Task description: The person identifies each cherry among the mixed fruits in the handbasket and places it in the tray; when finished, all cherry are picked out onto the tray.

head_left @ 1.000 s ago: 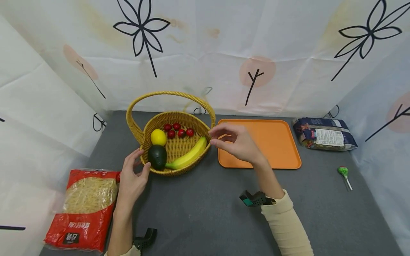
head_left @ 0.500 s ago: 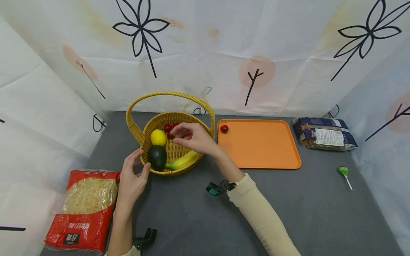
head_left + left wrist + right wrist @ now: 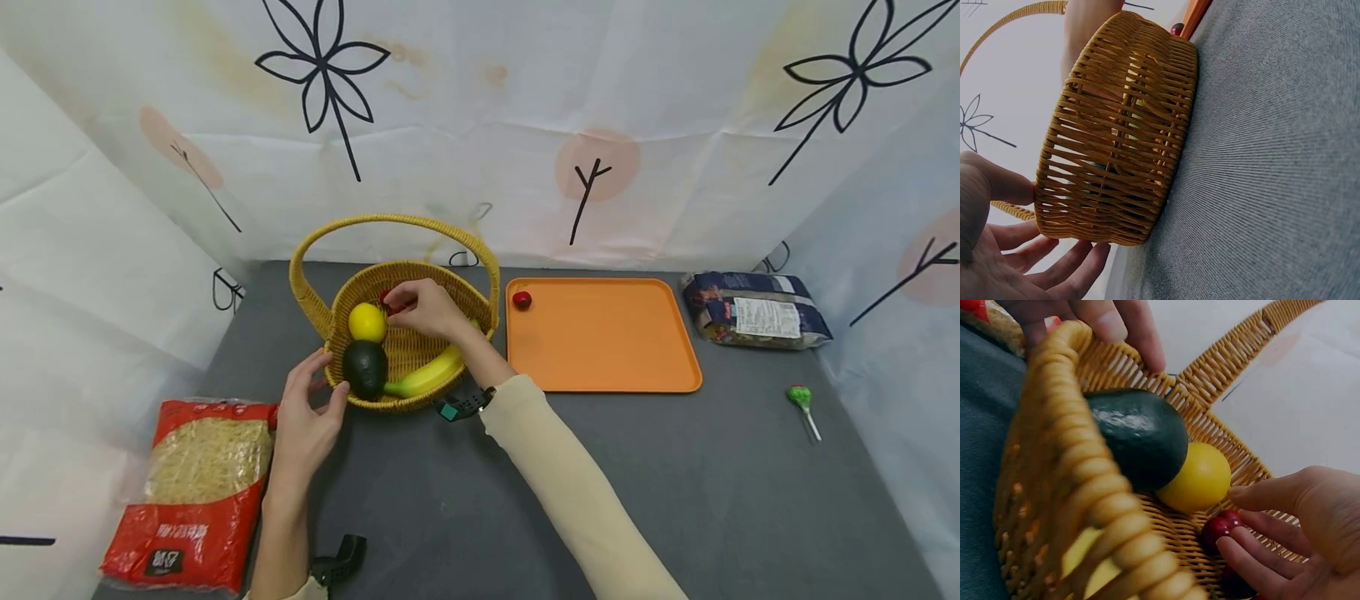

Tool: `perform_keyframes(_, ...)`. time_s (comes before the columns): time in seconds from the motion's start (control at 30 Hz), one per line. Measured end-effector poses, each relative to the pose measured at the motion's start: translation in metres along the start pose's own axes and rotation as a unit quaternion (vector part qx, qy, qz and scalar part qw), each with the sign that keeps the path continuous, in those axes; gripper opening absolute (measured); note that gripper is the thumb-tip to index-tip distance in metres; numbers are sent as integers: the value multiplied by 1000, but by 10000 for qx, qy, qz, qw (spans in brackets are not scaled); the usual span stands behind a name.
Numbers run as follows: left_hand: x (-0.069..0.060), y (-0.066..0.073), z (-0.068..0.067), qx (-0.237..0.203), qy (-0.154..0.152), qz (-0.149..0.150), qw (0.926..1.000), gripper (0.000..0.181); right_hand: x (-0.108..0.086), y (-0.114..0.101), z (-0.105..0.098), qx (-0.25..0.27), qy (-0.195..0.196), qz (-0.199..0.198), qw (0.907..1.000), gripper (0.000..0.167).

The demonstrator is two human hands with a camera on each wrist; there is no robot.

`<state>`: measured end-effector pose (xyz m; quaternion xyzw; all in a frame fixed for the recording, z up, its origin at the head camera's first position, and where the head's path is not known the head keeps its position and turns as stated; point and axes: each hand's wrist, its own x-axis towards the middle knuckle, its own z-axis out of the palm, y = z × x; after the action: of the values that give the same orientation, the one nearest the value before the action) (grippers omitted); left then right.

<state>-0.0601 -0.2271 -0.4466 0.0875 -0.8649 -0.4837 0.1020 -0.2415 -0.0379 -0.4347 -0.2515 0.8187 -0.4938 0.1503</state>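
A yellow wicker basket (image 3: 409, 405) with a tall handle holds a dark green avocado (image 3: 365, 369), a yellow lemon (image 3: 367, 322), a banana (image 3: 429, 375) and dark red cherries (image 3: 1216, 529). At the basket's left end, my left hand (image 3: 309, 417) grips the wall, thumb and fingers bent against the wicker. My right hand (image 3: 429, 310) reaches inside, beside the lemon. Its fingers (image 3: 1254, 553) touch the cherries, while the thumb stands apart from them, and it covers most of them in the head view. One cherry (image 3: 522, 300) lies on the orange tray (image 3: 607, 342).
Left of the basket lies a red bag of pasta (image 3: 195, 492), close to my left forearm. A dark blue packet (image 3: 756, 310) lies beyond the tray's right end. A green lollipop (image 3: 801, 400) rests on the grey table (image 3: 480, 500) at the right. Printed cloth walls (image 3: 480, 167) enclose the back.
My right hand has moved left from the tray's left edge into the basket, leaving one cherry visible on the tray. My left hand stays at the basket.
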Motion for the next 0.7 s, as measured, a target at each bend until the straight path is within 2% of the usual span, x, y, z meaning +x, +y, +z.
perform_keyframes(0.17, -1, 0, -1, 14, 13, 22, 10000, 53, 6, -2, 1, -93, 76, 240, 9996, 30)
perform_keyframes(0.47, -1, 2, -1, 6, 21, 9, 10000, 53, 13, 3, 6, -436, 103, 299, 9985, 30)
perform_keyframes(0.7, 0, 2, 0, -32, 5, 0, 10000, 53, 15, 7, 7, -358, 11, 470, 9983, 34)
